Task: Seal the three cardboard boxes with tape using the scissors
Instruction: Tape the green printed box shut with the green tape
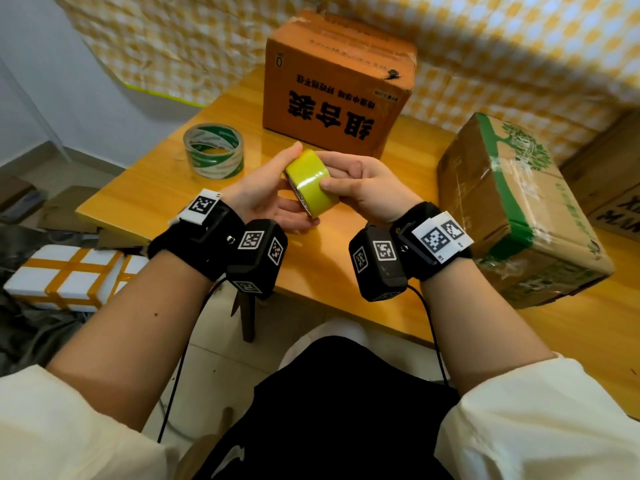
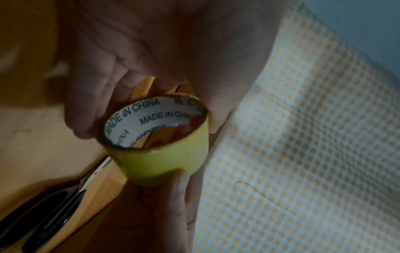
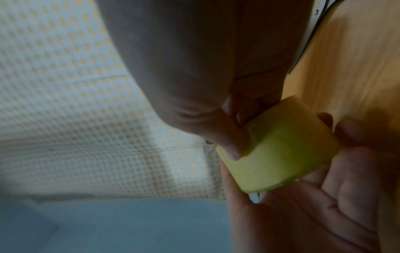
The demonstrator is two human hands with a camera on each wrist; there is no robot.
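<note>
Both my hands are on one yellow tape roll, held above the near middle of the bench. My left hand cradles it from below, thumb tip on the far edge, fingers curled under. My right hand has a pinching grip: thumb pressed on the roll's outer face, fingers round the far side. In the left wrist view the core reads "MADE IN CHINA".

Boxes on the bench, counted: two. Orange-brown box at the far middle, flaps down, contents not visible. Green-printed box at the right, tilted, closed, with clear tape already across it. A further box edge shows at the far right; I cannot tell what it rests on.

Tape rolls: two. The second, clear with green stripes, stands far left, well apart from the boxes.

Scissors: one pair, black handles, seen only in the left wrist view, lying on the bench.

Bare bench lies between the rolls and boxes; the near edge runs under my wrists.
</note>
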